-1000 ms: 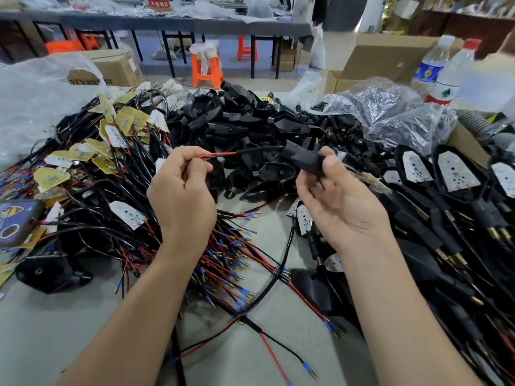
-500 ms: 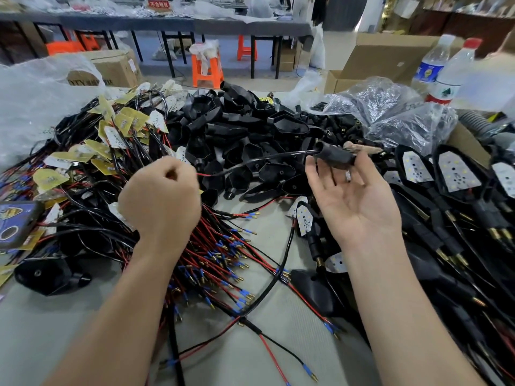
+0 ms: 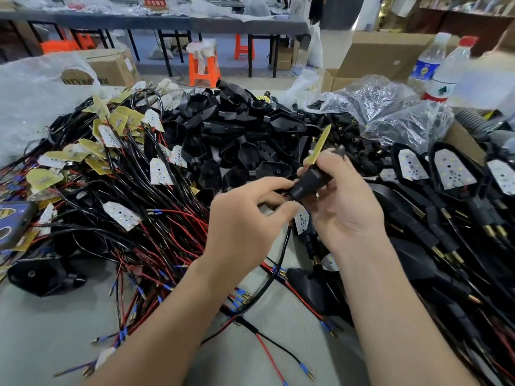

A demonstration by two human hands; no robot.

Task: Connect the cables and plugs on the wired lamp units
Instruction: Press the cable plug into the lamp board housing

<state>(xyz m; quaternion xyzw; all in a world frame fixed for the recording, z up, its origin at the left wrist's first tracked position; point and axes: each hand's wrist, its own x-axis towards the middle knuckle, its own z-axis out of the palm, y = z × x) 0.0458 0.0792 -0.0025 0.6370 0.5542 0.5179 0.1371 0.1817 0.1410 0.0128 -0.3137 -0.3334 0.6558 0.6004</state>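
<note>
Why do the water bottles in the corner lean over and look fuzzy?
Head view: the wide-angle lens bends the edges, so the two bottles tilt and go soft. Head view: the middle is sharper, where the left hand and right hand both hold the black plug. Head view: the crinkly plastic bag shines with glare.

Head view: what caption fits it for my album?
Left hand and right hand hold a plug with a yellow board over piled wires.

The left edge cuts off the dark blue object (image 3: 14, 221); the fingers (image 3: 334, 165) of the right hand (image 3: 345, 210) hide part of the black plug (image 3: 309, 183).
</note>
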